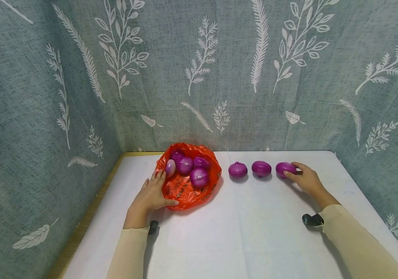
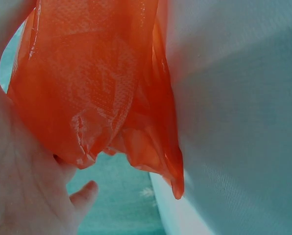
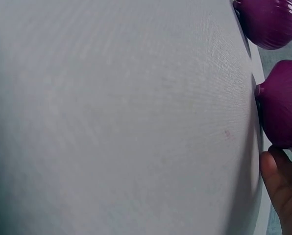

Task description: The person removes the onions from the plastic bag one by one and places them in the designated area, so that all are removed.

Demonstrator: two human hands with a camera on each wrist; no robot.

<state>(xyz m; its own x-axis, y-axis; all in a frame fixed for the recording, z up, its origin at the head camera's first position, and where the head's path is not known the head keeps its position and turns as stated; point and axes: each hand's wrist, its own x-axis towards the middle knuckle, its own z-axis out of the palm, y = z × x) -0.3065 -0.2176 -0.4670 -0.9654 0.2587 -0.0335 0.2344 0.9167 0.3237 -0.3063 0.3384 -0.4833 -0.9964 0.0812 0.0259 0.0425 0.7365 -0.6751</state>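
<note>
A crumpled red plastic bag point(image 1: 185, 199) lies with its mouth spread wide, several purple onions point(image 1: 199, 177) inside it. My left hand point(image 1: 151, 197) rests against the bag's left side, fingers spread along the rim and thumb stretched over the near edge. In the left wrist view, the palm lies beside the bag's wall point(image 2: 82, 83). At the right, my right hand point(image 1: 307, 180) grips a purple onion point(image 1: 284, 169) between thumb and fingers at its right side. To its left stand a middle onion point(image 1: 261, 169) and a left onion point(image 1: 237, 170), in a row.
A white cover point(image 1: 220, 240) lies over the table, with a wooden edge point(image 1: 98, 193) along the left. Patterned grey-green cloth point(image 1: 234, 58) hangs behind and at both sides. Dark wrist devices point(image 1: 312, 220) show near the sleeves.
</note>
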